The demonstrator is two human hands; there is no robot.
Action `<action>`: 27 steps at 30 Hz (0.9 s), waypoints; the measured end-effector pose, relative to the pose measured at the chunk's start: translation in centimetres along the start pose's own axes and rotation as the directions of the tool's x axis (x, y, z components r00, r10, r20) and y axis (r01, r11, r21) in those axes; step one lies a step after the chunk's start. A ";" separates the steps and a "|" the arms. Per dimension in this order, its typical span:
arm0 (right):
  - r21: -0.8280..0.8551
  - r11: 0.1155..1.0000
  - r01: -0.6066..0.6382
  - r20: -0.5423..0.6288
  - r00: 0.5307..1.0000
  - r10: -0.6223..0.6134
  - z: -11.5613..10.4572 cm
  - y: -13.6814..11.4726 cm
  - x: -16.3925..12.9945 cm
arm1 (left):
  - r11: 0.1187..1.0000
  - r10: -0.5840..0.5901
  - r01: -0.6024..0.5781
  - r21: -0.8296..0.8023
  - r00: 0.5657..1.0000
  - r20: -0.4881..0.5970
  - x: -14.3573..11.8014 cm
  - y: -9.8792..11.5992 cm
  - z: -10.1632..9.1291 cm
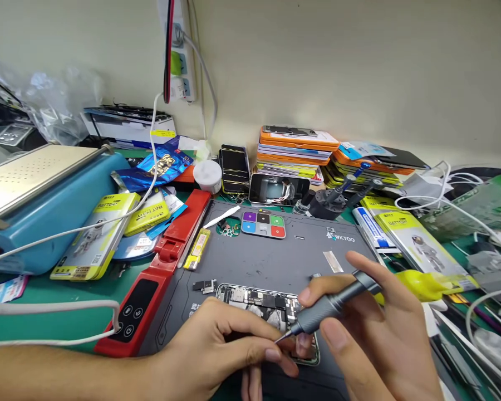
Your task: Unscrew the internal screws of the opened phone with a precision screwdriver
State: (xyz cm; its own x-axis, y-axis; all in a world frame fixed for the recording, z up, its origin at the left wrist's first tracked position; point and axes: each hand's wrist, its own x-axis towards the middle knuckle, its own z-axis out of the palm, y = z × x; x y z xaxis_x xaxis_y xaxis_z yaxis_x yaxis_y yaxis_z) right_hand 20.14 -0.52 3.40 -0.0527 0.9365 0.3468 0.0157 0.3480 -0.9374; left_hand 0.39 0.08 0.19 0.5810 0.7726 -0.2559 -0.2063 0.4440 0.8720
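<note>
A grey precision screwdriver (332, 307) lies slanted in my right hand (394, 328), its thin tip pointing down and left. That tip meets the fingertips of my left hand (217, 345), whose thumb and index finger are pinched together. Whatever is between them, if anything, is too small or hidden to make out. Beneath both hands is an opened smartphone (271, 301) with its inner boards showing; my fingers cover much of its lower part. A small dark and silver phone part (205, 286) rests just left of the phone's upper corner.
The phone lies on a grey work mat (259, 253). A red device with touch buttons (133, 306) borders it at left, beside a yellow battery strip (197, 249). Behind stand a coloured screw tray (263, 224), a propped phone playing video (279, 190) and a screwdriver holder (328, 201).
</note>
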 end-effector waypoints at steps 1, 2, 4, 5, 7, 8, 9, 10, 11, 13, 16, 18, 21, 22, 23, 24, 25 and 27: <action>-0.002 1.000 -0.005 0.006 1.000 0.005 0.0 0.1 0.0 | 1.000 0.005 -0.005 -0.002 1.000 0.003 0.0 -0.1 0.0; -0.007 1.000 -0.009 0.009 1.000 0.009 0.0 0.2 0.0 | 1.000 0.010 -0.009 -0.008 1.000 0.008 0.0 -0.1 0.0; -0.008 1.000 -0.016 0.006 1.000 0.016 -0.1 0.2 0.0 | 0.999 0.018 -0.017 -0.027 1.000 0.010 0.0 -0.3 -0.1; -0.003 1.000 -0.018 0.005 1.000 0.018 -0.1 0.3 0.0 | 0.999 0.023 -0.023 -0.036 1.000 0.007 0.0 -0.4 -0.1; 0.010 0.999 -0.033 0.003 0.999 0.032 -0.1 0.2 0.1 | 0.999 0.031 -0.031 -0.043 1.000 0.000 0.0 -0.5 -0.1; 0.014 0.999 -0.038 0.002 0.999 0.038 -0.1 0.2 0.1 | 0.999 0.032 -0.032 -0.039 0.999 0.002 -0.1 -0.5 -0.1; 0.012 0.999 -0.041 -0.002 0.999 0.041 -0.1 0.2 0.2 | 0.999 0.032 -0.032 -0.037 0.999 0.004 -0.1 -0.5 -0.1; 0.007 0.999 -0.041 -0.001 0.999 0.042 -0.2 0.3 0.2 | 0.999 0.032 -0.032 -0.033 0.999 0.008 -0.2 -0.4 -0.1; 0.001 0.999 -0.036 0.005 0.999 0.036 -0.2 0.3 0.3 | 0.999 0.030 -0.030 -0.030 0.999 0.009 -0.2 -0.3 -0.1; -0.010 1.000 -0.026 0.024 0.999 0.026 -0.4 0.4 0.3 | 0.999 0.024 -0.024 -0.033 1.000 0.010 -0.3 -0.2 -0.1; 0.003 0.999 -0.052 0.041 0.998 0.052 -0.6 0.4 0.3 | 0.999 0.022 -0.021 -0.039 1.000 0.006 -0.3 -0.2 -0.2; 0.033 0.995 -0.093 0.040 0.995 0.092 -0.6 0.4 0.3 | 0.999 0.016 -0.016 -0.039 1.000 0.002 -0.3 -0.3 -0.2; 0.063 0.990 -0.123 0.046 0.992 0.120 -0.6 0.5 0.4 | 0.999 0.011 -0.011 -0.042 1.000 0.001 -0.2 -0.5 -0.2; 0.060 0.990 -0.125 0.045 0.991 0.122 -0.5 0.5 0.4 | 0.999 0.013 -0.013 -0.045 1.000 0.005 -0.2 -0.5 -0.2; 0.055 0.991 -0.120 0.050 0.992 0.117 -0.5 0.5 0.4 | 0.999 0.017 -0.017 -0.048 1.000 0.010 -0.2 -0.5 -0.2; 0.051 0.992 -0.115 0.056 0.992 0.112 -0.5 0.5 0.5 | 0.999 0.020 -0.019 -0.051 1.000 0.013 -0.3 -0.6 -0.2; 0.049 0.993 -0.111 0.060 0.992 0.108 -0.6 0.5 0.5 | 0.998 0.021 -0.020 -0.053 1.000 0.014 -0.3 -0.6 -0.2; 0.056 0.993 -0.107 0.074 0.992 0.103 -0.7 0.5 0.6 | 0.998 0.023 -0.022 -0.054 1.000 0.010 -0.3 -0.5 -0.3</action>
State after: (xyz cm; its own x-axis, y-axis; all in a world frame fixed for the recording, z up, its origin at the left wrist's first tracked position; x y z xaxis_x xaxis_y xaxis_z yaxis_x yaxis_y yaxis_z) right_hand 20.79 0.28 3.18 -0.1245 0.9614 0.2454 -0.0347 0.2429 -0.9694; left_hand 0.09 -0.27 -0.31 0.5841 0.7780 -0.2315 -0.2611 0.4502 0.8539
